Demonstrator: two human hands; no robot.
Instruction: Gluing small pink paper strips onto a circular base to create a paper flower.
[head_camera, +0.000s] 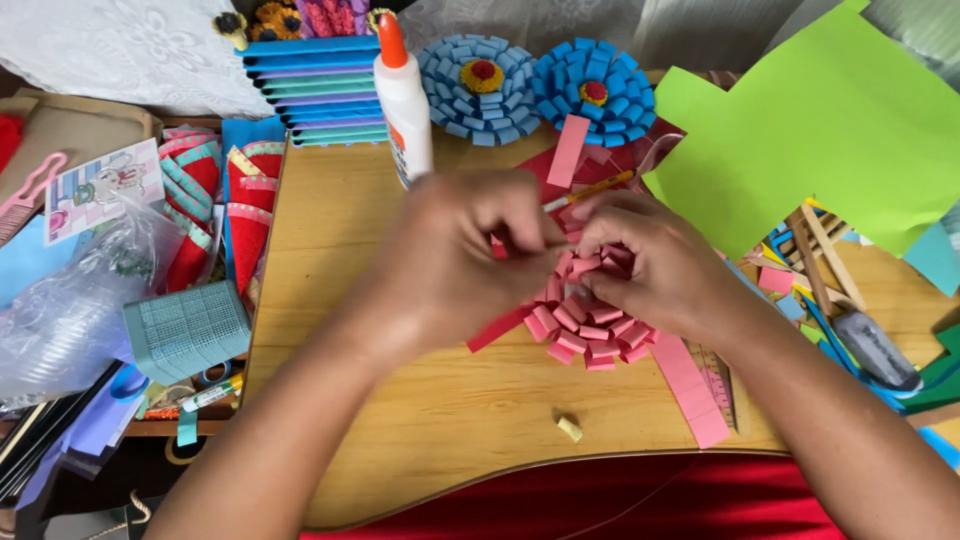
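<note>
Pinching together at the centre of the frame, the left hand (460, 250) and the right hand (650, 265) both close on a pink flower built of small folded paper loops (590, 335); it lies on the pale wooden board (400, 400) just below the knuckles, seemingly steadied by the right fingers so that the left fingertips can press a loop into its middle; both grips are curled tight, with no gap showing. A white glue bottle with an orange cap (403, 95) stands upright just above the left hand, near enough to reach; two finished blue looped-paper flowers (535, 85) lie at the top centre; a loose pink paper strip (690, 385) rests at the flower's lower right; large green paper sheets (830, 120) fill the upper right. Hidden by the fingers is the flower's centre, so exactly which loop is held cannot be made out; the yellow pencil (590, 190) behind the hands shows only partly.
</note>
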